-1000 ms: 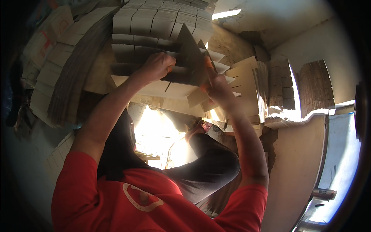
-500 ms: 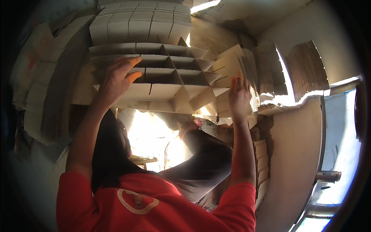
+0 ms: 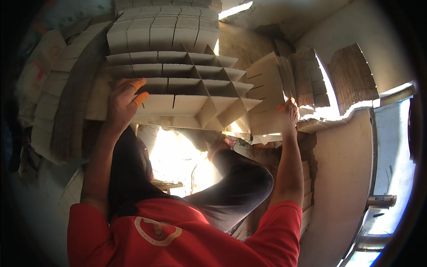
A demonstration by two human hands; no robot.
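Observation:
A cardboard divider grid (image 3: 187, 84) of interlocked slotted strips lies in front of me. My left hand (image 3: 123, 101), with orange covers on two fingertips, grips the grid's left edge, fingers curled over a strip. My right hand (image 3: 289, 112) is stretched out to the right, apart from the grid. Its fingertips touch a stack of loose slotted cardboard strips (image 3: 267, 89). The hand is seen from the back, so its grasp is hidden. My red shirt (image 3: 187, 236) and dark trouser knee (image 3: 242, 184) fill the lower part of the view.
More finished grids (image 3: 164, 26) are stacked beyond the one I hold. Piles of flat cardboard (image 3: 62, 102) stand on the left, and bundles of corrugated strips (image 3: 353, 78) on the right. A plastered wall (image 3: 342, 178) and a metal pipe (image 3: 380, 201) are at the right.
My right hand has left the grid, where it was holding an upright strip, and has swung right to the loose strip stack. My left hand has slid down to the grid's left edge.

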